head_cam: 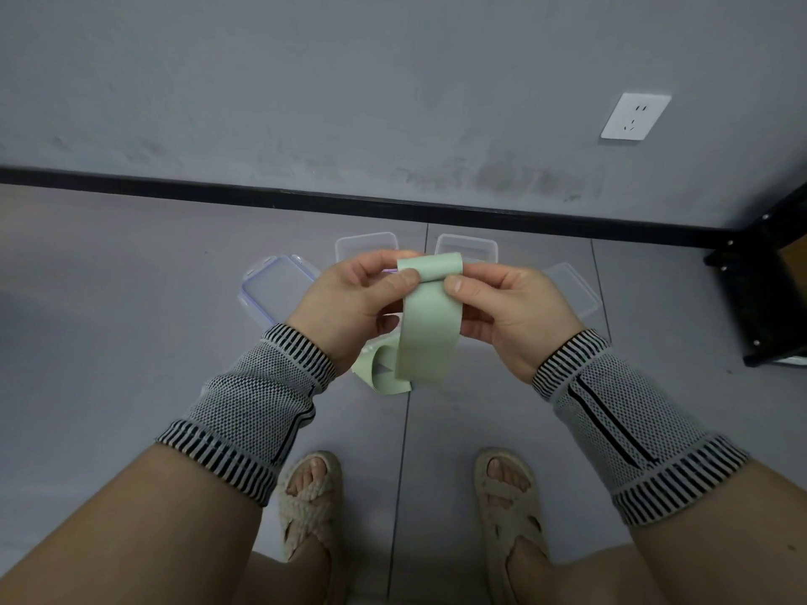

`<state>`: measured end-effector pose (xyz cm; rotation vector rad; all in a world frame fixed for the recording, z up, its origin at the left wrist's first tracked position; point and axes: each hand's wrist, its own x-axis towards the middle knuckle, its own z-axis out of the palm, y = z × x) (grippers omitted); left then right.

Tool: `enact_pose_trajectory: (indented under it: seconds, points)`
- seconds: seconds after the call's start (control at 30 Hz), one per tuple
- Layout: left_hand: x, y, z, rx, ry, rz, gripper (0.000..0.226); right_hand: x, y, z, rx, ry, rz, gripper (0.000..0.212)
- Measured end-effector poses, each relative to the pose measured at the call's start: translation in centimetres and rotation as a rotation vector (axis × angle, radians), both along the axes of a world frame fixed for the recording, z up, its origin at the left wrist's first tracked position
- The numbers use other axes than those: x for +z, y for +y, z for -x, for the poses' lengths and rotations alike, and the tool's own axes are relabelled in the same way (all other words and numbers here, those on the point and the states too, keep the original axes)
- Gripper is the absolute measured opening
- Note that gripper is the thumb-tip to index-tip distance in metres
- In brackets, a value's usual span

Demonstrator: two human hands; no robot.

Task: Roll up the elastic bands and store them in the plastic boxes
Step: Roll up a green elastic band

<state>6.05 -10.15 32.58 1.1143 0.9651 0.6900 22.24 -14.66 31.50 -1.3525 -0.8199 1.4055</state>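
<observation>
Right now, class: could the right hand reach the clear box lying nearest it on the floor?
Probably not yet: the right hand is shut on the green band, above the clear box.

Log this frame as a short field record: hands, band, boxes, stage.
left hand: pinching top fold of green elastic band
right hand: pinching same fold from other side
band state: barely rolled, tail hanging down
plastic boxes: clear, on floor, behind hands; nearest left one looks empty
stage: rolling just begun

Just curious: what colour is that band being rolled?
Pale green elastic band, seen in the head view.
</observation>
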Motion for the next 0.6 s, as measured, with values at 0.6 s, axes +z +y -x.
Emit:
enact_pose_trajectory:
  seconds: [0.6]
  points:
    - [0.05,-0.37,-0.77,0.010,0.031,0.099,0.016,-0.03,-0.17,0.06,0.005,-0.179,0.074,0.052]
